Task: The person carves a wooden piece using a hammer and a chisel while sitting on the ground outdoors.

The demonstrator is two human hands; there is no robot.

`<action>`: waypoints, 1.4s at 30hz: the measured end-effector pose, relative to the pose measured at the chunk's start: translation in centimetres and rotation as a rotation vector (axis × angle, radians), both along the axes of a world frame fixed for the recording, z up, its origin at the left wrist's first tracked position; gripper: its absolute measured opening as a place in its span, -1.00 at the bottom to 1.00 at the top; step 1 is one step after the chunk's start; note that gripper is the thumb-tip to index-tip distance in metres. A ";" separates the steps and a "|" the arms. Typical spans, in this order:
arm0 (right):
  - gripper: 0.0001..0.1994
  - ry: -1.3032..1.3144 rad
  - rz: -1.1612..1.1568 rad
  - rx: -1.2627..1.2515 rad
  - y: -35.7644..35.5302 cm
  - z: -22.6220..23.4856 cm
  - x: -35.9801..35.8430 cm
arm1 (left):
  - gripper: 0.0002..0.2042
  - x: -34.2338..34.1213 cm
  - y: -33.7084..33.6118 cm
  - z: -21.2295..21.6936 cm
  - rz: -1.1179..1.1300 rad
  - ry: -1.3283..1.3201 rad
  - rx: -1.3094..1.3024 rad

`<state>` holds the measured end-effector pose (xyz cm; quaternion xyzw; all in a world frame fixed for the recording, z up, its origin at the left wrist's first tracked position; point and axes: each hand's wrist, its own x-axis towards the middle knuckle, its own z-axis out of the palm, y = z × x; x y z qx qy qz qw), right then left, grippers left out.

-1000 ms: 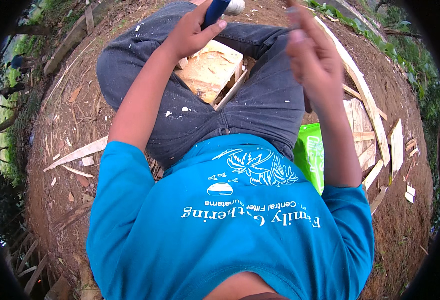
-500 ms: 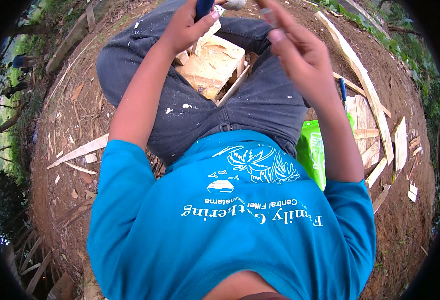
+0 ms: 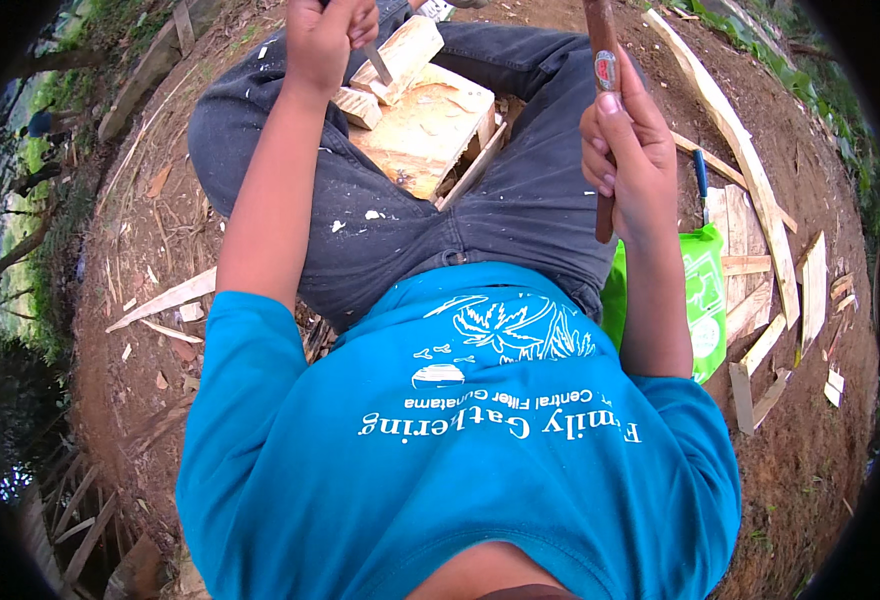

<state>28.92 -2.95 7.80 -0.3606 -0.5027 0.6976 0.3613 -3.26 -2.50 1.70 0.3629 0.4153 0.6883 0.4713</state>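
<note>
My left hand (image 3: 325, 40) is closed around a chisel (image 3: 378, 64) whose metal blade points down onto a small pale wood piece (image 3: 400, 55). That piece rests on a larger light wooden block (image 3: 425, 135) lying between my knees. My right hand (image 3: 630, 160) grips the brown wooden handle of a hammer (image 3: 602, 110), held upright to the right of the block; the hammer's head is cut off by the top edge. A small wood chunk (image 3: 360, 105) sits at the block's left edge.
I sit on bare brown earth in dark trousers and a blue shirt. A green bag (image 3: 705, 300) lies by my right side. Long planks (image 3: 740, 150) and short offcuts (image 3: 760, 350) lie to the right. A wood strip (image 3: 165, 300) and chips lie left.
Both hands have come lower in the picture. The chisel blade now rests on the small wood piece, and the hammer handle shows in my right hand.
</note>
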 end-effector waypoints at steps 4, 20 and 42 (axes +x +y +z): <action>-0.46 -0.005 -0.003 0.011 -0.4 0.1 0.2 | -0.89 1.5 -0.3 0.1 -0.102 0.250 0.040; -0.46 -0.157 0.091 0.457 0.4 2.5 -0.7 | -0.42 3.1 0.2 -0.2 -0.190 1.009 0.215; -0.43 0.028 -0.040 -0.032 0.5 3.8 -0.9 | -0.89 -0.4 2.1 -2.6 0.101 0.002 -0.210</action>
